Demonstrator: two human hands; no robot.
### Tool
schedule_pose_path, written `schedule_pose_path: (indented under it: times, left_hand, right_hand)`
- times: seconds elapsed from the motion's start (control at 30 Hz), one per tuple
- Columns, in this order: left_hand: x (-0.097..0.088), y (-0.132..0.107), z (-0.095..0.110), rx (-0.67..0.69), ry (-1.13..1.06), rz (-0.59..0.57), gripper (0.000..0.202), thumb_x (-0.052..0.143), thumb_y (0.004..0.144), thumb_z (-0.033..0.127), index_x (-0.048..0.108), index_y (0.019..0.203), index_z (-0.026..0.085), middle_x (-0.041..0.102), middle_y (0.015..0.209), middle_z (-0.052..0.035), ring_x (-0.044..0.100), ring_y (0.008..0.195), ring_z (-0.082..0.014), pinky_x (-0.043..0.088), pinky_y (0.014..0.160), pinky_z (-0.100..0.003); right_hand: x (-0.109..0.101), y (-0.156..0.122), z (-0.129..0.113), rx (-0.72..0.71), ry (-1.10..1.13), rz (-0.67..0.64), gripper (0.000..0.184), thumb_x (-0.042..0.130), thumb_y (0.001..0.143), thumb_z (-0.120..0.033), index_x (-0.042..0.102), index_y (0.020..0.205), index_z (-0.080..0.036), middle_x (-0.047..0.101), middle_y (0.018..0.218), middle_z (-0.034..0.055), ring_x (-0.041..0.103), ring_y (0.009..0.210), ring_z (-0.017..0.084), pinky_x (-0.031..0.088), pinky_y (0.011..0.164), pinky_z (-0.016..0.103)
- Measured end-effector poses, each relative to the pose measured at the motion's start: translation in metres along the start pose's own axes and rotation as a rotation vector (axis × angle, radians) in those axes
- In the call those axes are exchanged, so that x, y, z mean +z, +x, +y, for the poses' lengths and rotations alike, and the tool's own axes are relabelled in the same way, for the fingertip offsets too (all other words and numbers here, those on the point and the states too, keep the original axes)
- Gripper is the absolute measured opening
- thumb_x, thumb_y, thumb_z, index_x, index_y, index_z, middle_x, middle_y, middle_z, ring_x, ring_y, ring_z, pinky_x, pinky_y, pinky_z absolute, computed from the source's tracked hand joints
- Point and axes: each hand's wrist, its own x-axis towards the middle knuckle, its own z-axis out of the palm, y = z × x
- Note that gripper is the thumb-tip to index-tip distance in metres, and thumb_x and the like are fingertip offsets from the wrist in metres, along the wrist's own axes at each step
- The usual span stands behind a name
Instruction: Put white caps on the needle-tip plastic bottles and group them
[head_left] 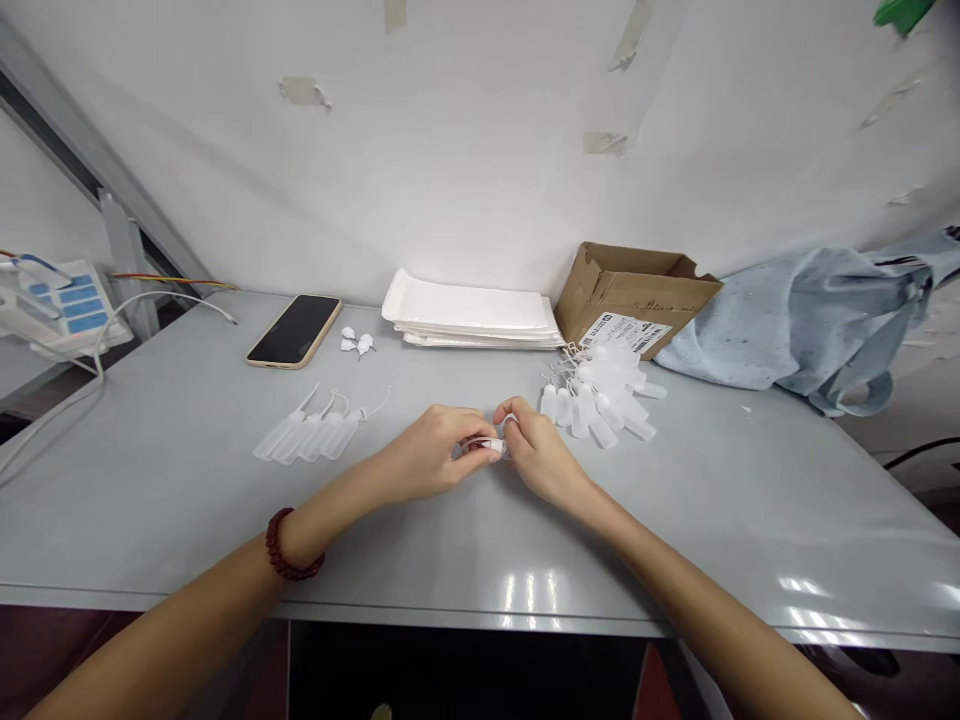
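Grey worktop [420, 560]: our left hand [439, 450] pinches a small white piece [493, 445] left of the translucent pile [611, 385], right hand [544, 458] curls beside it, grip unclear; pinching loosely could drop it.

Hands [435, 455] [544, 458] holding white piece [494, 445] — phone [296, 330], carton [637, 303]

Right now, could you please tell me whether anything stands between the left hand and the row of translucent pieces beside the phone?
Nothing visible does: only grey tabletop shows between the left hand and the row of translucent pieces.
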Motion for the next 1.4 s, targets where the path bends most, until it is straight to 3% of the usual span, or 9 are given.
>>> schedule_pose_path:
  times: [0.1,0.2,0.3,0.53,0.63,0.73,0.93,1.17,1.4]
  left_hand:
    - [0.003,-0.001,-0.002,0.06,0.043,0.012,0.014,0.052,0.086,0.019,0.061,0.077,0.014,0.059,0.068,-0.0017,0.05,0.062,-0.0121,0.04,0.063,-0.024]
    - [0.005,-0.001,-0.002,0.06,0.023,0.044,0.012,0.053,0.086,0.02,0.061,0.079,0.015,0.059,0.069,-0.0012,0.051,0.063,-0.0118,0.042,0.064,-0.024]
    - [0.003,0.0,-0.001,0.01,-0.011,0.051,0.012,0.055,0.084,0.021,0.062,0.078,0.015,0.059,0.068,-0.0001,0.051,0.062,-0.0113,0.042,0.063,-0.023]
    - [-0.01,0.0,0.001,-0.161,-0.125,-0.102,0.024,0.052,0.086,0.031,0.067,0.078,0.014,0.06,0.066,-0.0009,0.051,0.06,-0.0116,0.038,0.054,-0.021]
    - [-0.009,0.0,0.001,-0.19,-0.109,-0.157,0.032,0.048,0.088,0.034,0.062,0.069,0.013,0.051,0.059,0.0011,0.041,0.054,-0.0094,0.03,0.048,-0.021]
    - [-0.005,0.0,0.003,-0.161,-0.088,-0.118,0.034,0.046,0.089,0.033,0.052,0.061,0.014,0.041,0.057,0.0028,0.035,0.054,-0.0089,0.027,0.048,-0.022]
    - [0.006,-0.001,0.002,0.003,0.09,-0.019,0.033,0.045,0.088,0.024,0.038,0.057,0.017,0.034,0.054,0.0048,0.029,0.051,-0.0087,0.027,0.052,-0.025]
    - [0.016,-0.003,-0.001,0.146,0.224,-0.05,0.028,0.047,0.089,0.021,0.046,0.061,0.016,0.044,0.057,0.0027,0.037,0.052,-0.0099,0.031,0.053,-0.024]
    - [0.023,-0.005,0.001,0.312,0.498,-0.005,0.024,0.042,0.093,0.021,0.056,0.075,0.013,0.058,0.07,-0.0049,0.053,0.063,-0.0149,0.043,0.06,-0.027]
  right_hand:
    - [0.0,0.003,0.001,0.148,0.219,-0.114,0.011,0.033,0.079,-0.017,0.044,0.078,-0.021,0.043,0.054,-0.0053,0.037,0.044,0.01,0.029,0.043,0.021]
    - [0.0,0.004,0.001,0.158,0.289,-0.124,0.01,0.033,0.079,-0.018,0.043,0.077,-0.021,0.043,0.056,-0.0051,0.036,0.044,0.01,0.029,0.042,0.02]
    - [0.0,0.002,0.0,0.02,0.131,-0.026,0.01,0.033,0.083,-0.021,0.043,0.08,-0.022,0.047,0.057,-0.0038,0.043,0.05,0.012,0.033,0.048,0.022]
    - [-0.002,-0.003,0.002,-0.275,-0.45,0.089,0.015,0.037,0.082,-0.022,0.044,0.095,-0.02,0.048,0.055,-0.0025,0.031,0.041,0.013,0.02,0.048,0.024]
    - [-0.004,-0.002,0.003,-0.323,-0.51,0.111,0.018,0.04,0.08,-0.021,0.047,0.097,-0.019,0.051,0.057,-0.0003,0.033,0.041,0.013,0.018,0.048,0.024]
    - [-0.006,-0.002,0.003,-0.33,-0.49,0.126,0.017,0.038,0.082,-0.021,0.046,0.097,-0.019,0.049,0.056,-0.0014,0.033,0.04,0.013,0.019,0.048,0.025]
    - [-0.009,-0.003,-0.003,-0.21,-0.283,0.021,0.014,0.03,0.087,-0.02,0.043,0.093,-0.021,0.035,0.049,-0.0077,0.033,0.042,0.013,0.026,0.05,0.025]
    - [-0.018,0.0,-0.006,-0.016,-0.086,-0.264,0.018,0.033,0.084,-0.014,0.05,0.078,-0.019,0.051,0.065,-0.0018,0.046,0.055,0.012,0.036,0.054,0.023]
    - [-0.02,0.005,0.001,0.165,0.09,-0.391,0.015,0.037,0.077,-0.012,0.048,0.068,-0.018,0.043,0.057,-0.0049,0.039,0.046,0.008,0.034,0.045,0.021]
